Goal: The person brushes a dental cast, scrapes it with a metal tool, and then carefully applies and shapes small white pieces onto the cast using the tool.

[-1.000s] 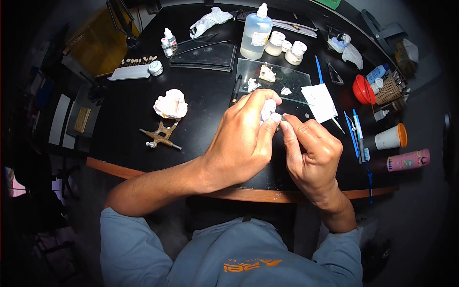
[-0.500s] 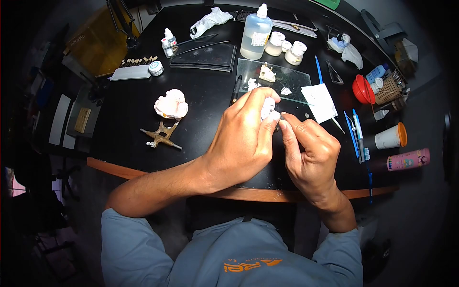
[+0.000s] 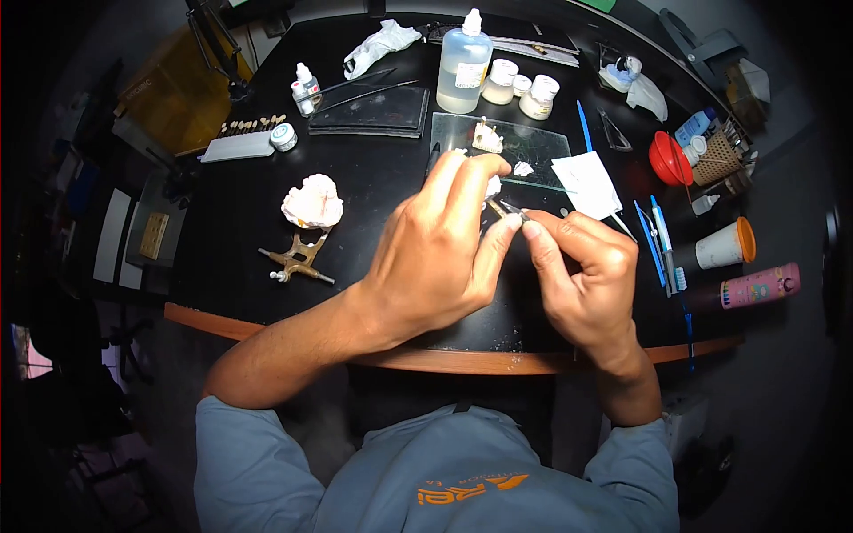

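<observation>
My left hand (image 3: pixel 431 244) is closed around a small white plaster piece (image 3: pixel 493 186), most of it hidden behind my fingers. A thin brass-coloured strip shows below the piece, at my left thumb. My right hand (image 3: pixel 591 275) pinches a small pointed metal blade (image 3: pixel 511 208), its tip up against the piece; the rest of this tool is hidden in my fingers. Just beyond my hands, a glass plate (image 3: pixel 542 142) bears a plaster tooth model with pins (image 3: pixel 488 137) and a white plaster fragment (image 3: pixel 523 168).
To the left lies a white plaster cast (image 3: pixel 313 202) by a brown articulator frame (image 3: pixel 300 258). A large clear bottle (image 3: pixel 463 71) and several small jars (image 3: pixel 539 98) stand at the back. On the right are a white paper (image 3: pixel 588 186), a toothbrush (image 3: pixel 665 240) and an orange-rimmed cup (image 3: pixel 724 245).
My left hand has shifted slightly left and tipped, and the white piece shows less. The metal blade in my right hand has come into view.
</observation>
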A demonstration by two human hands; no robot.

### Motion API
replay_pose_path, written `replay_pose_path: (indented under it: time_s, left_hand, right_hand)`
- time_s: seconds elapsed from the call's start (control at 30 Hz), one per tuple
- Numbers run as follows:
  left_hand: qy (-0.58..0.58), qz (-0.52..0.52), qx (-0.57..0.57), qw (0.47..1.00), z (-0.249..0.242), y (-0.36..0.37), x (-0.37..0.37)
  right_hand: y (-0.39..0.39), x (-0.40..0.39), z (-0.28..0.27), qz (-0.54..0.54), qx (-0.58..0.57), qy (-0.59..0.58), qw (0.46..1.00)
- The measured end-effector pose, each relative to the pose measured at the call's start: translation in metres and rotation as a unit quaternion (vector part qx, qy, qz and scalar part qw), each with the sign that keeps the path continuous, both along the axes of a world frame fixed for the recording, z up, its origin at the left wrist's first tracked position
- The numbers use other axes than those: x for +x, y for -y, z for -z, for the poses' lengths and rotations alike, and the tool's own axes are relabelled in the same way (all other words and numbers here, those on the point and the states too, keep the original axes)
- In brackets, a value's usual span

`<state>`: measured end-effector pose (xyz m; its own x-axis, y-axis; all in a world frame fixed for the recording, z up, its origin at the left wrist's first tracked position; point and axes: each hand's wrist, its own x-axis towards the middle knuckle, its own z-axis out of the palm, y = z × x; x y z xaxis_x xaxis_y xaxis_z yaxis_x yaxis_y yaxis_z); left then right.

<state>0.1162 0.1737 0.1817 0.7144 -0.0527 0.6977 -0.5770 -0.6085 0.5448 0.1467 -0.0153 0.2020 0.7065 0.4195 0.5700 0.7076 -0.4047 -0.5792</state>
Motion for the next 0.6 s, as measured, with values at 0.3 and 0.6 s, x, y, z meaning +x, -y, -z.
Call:
replay_pose_path:
  time_s: [0.3,0.6]
  left_hand:
    - [-0.251,0.171,-0.167,0.938,-0.018,-0.013,-0.007]
    - [-0.325,0.169,-0.203,0.908,-0.021,-0.011,-0.008]
  right_hand:
    - [0.03,0.016,-0.011,-0.057,-0.011,-0.018,0.998]
    - [0.015,0.008,-0.001,-0.021,-0.079,0.111,0.99]
